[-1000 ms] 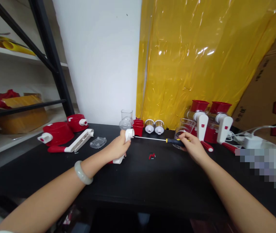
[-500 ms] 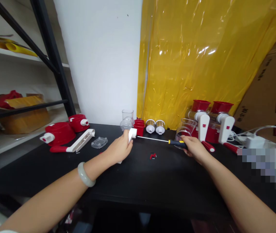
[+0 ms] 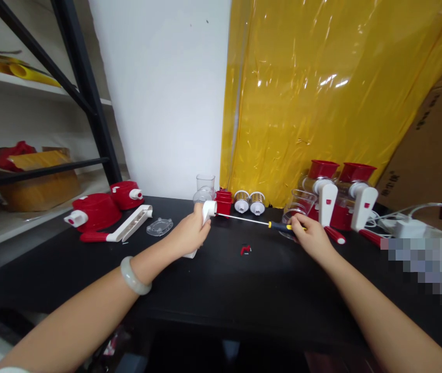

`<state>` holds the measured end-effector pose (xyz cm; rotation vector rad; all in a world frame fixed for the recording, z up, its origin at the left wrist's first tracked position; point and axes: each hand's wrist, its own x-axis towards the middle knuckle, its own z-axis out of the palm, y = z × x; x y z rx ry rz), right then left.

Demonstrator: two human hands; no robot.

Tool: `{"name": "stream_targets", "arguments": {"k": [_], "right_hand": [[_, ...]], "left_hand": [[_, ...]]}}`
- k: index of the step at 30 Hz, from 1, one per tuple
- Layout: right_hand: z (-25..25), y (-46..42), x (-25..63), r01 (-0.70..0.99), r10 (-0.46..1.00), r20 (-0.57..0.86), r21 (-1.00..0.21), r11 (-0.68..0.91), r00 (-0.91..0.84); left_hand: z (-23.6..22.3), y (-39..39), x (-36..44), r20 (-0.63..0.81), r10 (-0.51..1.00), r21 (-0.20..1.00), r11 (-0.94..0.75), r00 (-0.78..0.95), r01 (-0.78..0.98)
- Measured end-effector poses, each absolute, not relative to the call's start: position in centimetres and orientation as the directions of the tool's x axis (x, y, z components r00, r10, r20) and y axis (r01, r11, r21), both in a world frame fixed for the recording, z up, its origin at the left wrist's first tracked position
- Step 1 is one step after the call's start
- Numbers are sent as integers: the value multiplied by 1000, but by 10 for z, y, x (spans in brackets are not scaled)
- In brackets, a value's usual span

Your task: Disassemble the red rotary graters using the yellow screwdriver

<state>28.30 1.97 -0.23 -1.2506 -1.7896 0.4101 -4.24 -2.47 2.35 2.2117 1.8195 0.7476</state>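
Note:
My left hand point(image 3: 191, 228) is closed around a white crank handle point(image 3: 209, 208), its round end facing right. In my right hand point(image 3: 307, 231) I grip a screwdriver point(image 3: 279, 227) with a dark and yellow handle. Its long shaft runs left, and the tip meets the open round end of the white crank handle; how deep it sits is hidden. Below the shaft, a small red part point(image 3: 245, 249) lies on the black table point(image 3: 221, 290) with small screws beside it. Another white crank handle point(image 3: 137, 223) with a red grip rests on the left.
Two red bases point(image 3: 96, 211) stand at the left beside a clear plastic plate point(image 3: 159, 226). Behind my hands are a clear housing point(image 3: 205, 185), red hoppers point(image 3: 224, 203) and two grater drums point(image 3: 241, 202). Assembled rotary graters point(image 3: 326, 194) and a white power adapter point(image 3: 411, 228) stand right.
The white crank handle and my left hand have shifted slightly left and up, its end tilting a little. The screwdriver has followed slightly, still pointing into the round end.

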Motion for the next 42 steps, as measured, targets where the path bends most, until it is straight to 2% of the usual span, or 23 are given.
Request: {"name": "stream_targets", "arguments": {"k": [9,15,18,22,25,27,30,37,42], "right_hand": [[-1,18,285,628,776,616,-551,550,-139],[3,15,285,642,775,620,-547,537,-121],[2,19,285,623,882,470,-682,383,-27],[-3,27,285,451,994,105,-889,84,24],[-4,29,286,450,1000,-2,-893,-5,7],[-4,29,287,551,1000,26,-834,12,18],[-2,26,287,658,992,125,-748,85,15],[0,22,281,726,956,294,-654,211,-13],[-1,21,282,763,903,428,-576,294,-26]], "left_hand": [[23,-22,-44,143,984,583,-170,106,794],[21,-22,-43,71,991,641,-132,114,756],[22,-26,-39,113,986,573,-167,124,802],[23,-33,-33,258,956,390,-239,144,889],[23,-36,-31,350,922,258,-265,165,929],[23,-36,-31,365,912,214,-277,186,937],[21,-33,-32,338,921,242,-287,196,927],[20,-29,-36,284,945,315,-251,161,916],[20,-28,-37,210,963,417,-244,168,876]]}}
